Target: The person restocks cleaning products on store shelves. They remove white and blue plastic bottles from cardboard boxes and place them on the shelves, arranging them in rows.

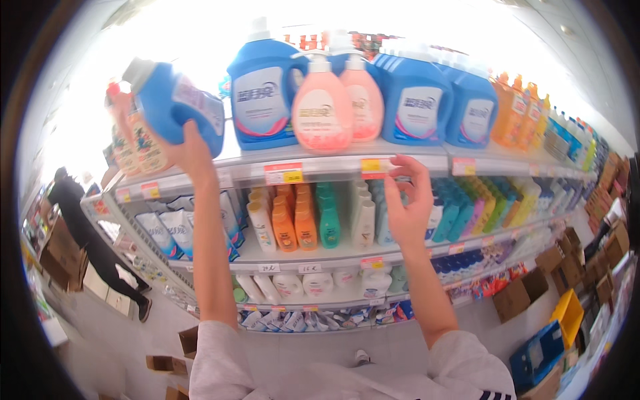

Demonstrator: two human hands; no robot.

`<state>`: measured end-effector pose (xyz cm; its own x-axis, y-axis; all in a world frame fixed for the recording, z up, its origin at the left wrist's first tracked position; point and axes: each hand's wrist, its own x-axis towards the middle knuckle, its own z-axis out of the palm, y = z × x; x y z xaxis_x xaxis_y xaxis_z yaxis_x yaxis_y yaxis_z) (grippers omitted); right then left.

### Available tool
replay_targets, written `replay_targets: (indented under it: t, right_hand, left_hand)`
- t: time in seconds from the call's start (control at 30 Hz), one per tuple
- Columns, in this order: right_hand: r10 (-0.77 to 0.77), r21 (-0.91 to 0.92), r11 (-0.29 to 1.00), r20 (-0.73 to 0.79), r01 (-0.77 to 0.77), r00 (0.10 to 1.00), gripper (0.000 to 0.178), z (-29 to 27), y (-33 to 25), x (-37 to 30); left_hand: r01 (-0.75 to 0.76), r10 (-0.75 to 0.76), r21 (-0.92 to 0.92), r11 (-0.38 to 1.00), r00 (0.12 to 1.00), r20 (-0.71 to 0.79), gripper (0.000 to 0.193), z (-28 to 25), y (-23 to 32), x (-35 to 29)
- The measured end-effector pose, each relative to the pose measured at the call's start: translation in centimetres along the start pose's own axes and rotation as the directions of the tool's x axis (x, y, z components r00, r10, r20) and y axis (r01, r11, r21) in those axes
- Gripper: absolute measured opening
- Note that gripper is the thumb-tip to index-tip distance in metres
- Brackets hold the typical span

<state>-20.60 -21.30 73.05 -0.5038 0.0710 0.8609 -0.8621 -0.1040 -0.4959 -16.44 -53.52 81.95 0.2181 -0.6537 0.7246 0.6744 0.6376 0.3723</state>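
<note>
My left hand [189, 155] is closed round the handle of a large blue detergent jug [159, 100] with a grey cap. The jug leans to the left over the left end of the top shelf. Beside and partly behind it stand bottles with floral prints [141, 148]. My right hand [410, 197] is raised before the shelf edge, its fingers loosely curved and apart, holding nothing. Between my hands, two pink pump bottles [323, 110] stand in front of another blue jug [260, 93]. More blue jugs [415, 100] stand farther right.
Lower shelves carry orange bottles [305, 223], green bottles [329, 217] and white-and-blue pouches [179, 230]. A person in black [83, 223] is at the far left near a cardboard box [62, 253]. Open cartons [520, 293], a yellow crate [568, 317] and a blue crate [537, 357] sit at the right.
</note>
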Motion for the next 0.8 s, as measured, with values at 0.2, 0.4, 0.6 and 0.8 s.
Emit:
replay_targets:
  t: [0.2,0.4,0.6,0.8]
  right_hand:
    - [-0.088,0.07,0.995,0.184,0.077,0.979,0.055,0.8,-5.0,-0.5]
    - [0.079,0.397,0.917,-0.071,-0.044,0.994,0.066,2.0,-9.4,-1.6]
    - [0.309,0.477,0.874,-0.405,-0.089,0.86,0.054,-9.1,-1.8,-3.8]
    - [0.298,0.652,0.756,-0.267,-0.056,0.916,0.067,-22.6,3.7,-5.2]
  left_hand:
    - [-0.238,0.224,0.126,0.963,0.968,0.117,0.062,0.9,7.4,-8.5]
    - [-0.678,0.638,-0.09,0.729,0.627,0.448,0.053,3.3,10.4,-17.4]
    - [-0.588,0.596,-0.413,0.695,0.15,0.789,0.076,7.5,16.2,-23.2]
    - [-0.12,0.306,-0.285,0.951,0.221,0.926,0.095,12.2,17.9,-26.5]
